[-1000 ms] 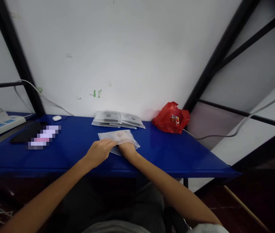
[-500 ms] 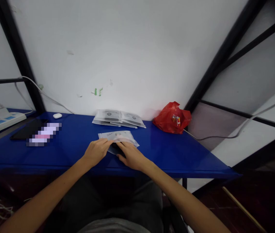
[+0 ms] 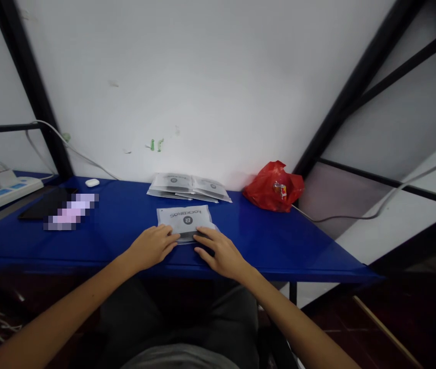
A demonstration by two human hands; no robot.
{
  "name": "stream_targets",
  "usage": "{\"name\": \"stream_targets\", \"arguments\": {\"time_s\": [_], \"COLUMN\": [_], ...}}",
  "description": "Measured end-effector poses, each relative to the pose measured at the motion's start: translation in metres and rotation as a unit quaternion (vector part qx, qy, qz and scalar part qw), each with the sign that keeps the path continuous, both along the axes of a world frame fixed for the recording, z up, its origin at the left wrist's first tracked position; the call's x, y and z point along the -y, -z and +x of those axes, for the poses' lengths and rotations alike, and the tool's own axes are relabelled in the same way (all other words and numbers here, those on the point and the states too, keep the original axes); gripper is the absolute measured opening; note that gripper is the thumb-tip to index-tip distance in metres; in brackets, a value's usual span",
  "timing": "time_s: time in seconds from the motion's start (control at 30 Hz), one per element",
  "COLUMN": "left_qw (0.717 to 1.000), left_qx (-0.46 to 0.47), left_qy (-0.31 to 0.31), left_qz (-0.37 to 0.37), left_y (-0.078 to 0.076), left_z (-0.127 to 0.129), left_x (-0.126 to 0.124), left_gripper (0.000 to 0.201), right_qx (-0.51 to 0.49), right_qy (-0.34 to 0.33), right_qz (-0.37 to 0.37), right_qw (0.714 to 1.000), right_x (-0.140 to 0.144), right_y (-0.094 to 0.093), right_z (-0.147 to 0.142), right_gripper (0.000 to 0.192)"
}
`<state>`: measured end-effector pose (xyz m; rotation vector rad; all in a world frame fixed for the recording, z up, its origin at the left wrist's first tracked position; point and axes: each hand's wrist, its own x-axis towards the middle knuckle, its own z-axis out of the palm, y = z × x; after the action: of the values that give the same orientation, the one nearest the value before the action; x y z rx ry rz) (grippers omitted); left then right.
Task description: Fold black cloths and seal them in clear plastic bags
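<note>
A: What could go wrong from here?
B: The near edge of the pale pouch point(image 3: 179, 214) may crease if the two hands press toward each other, since both bear on it. The blue table point(image 3: 275, 238) looks glossy, so a forward push might also slide the pouch toward the stacked pouches point(image 3: 173, 183) beyond the fingertips.
A: Where does the pouch lie?
B: Flat on the table, between the hands and reaching ahead of them, its dark print facing up. A dark band shows near the edge by the fingers; whether that edge is sealed is impossible to tell.
A: And the hands?
B: The person's left hand point(image 3: 152, 248) is loosely curled, its fingers at the pouch's near left part; a pinch can't be confirmed. The right hand point(image 3: 221, 252) is relaxed and spread, fingertips on the near right part, thumb apart from the fingers, gripping nothing visible.
A: Anything else close?
B: A red bag point(image 3: 266, 188), ahead and to the right of the right hand, well apart from it.
</note>
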<state>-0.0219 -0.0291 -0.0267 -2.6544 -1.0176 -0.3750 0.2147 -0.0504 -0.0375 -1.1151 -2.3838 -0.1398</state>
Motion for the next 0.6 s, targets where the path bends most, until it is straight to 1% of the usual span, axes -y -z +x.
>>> {"name": "stream_targets", "arguments": {"time_s": [0.13, 0.23, 0.33, 0.43, 0.6], "left_qw": [0.999, 0.997, 0.997, 0.998, 0.998], "left_qx": [0.023, 0.019, -0.009, -0.025, 0.027], "left_qy": [0.005, 0.009, 0.008, 0.000, 0.014], "left_qz": [-0.045, -0.072, -0.070, -0.057, -0.055], "left_y": [0.0010, -0.0010, -0.0013, 0.0023, 0.0059], "left_z": [-0.0060, -0.0078, -0.0062, -0.0043, -0.0092], "left_x": [-0.0013, -0.0027, -0.0046, -0.0068, -0.0073], "left_gripper": [0.028, 0.027, 0.025, 0.023, 0.021], "right_qx": [-0.004, -0.011, -0.012, -0.012, -0.016], "right_qy": [-0.004, -0.009, -0.006, 0.005, 0.019], "right_qz": [-0.025, -0.039, -0.052, -0.057, -0.053], "right_qw": [1.000, 0.999, 0.999, 0.998, 0.998], "right_x": [0.0027, 0.0031, 0.0026, 0.0017, -0.0001], "right_y": [-0.0007, -0.0026, -0.0040, -0.0041, -0.0033], "right_z": [0.0014, 0.0018, 0.0014, 0.0010, 0.0011], "right_gripper": [0.032, 0.031, 0.031, 0.030, 0.028]}}
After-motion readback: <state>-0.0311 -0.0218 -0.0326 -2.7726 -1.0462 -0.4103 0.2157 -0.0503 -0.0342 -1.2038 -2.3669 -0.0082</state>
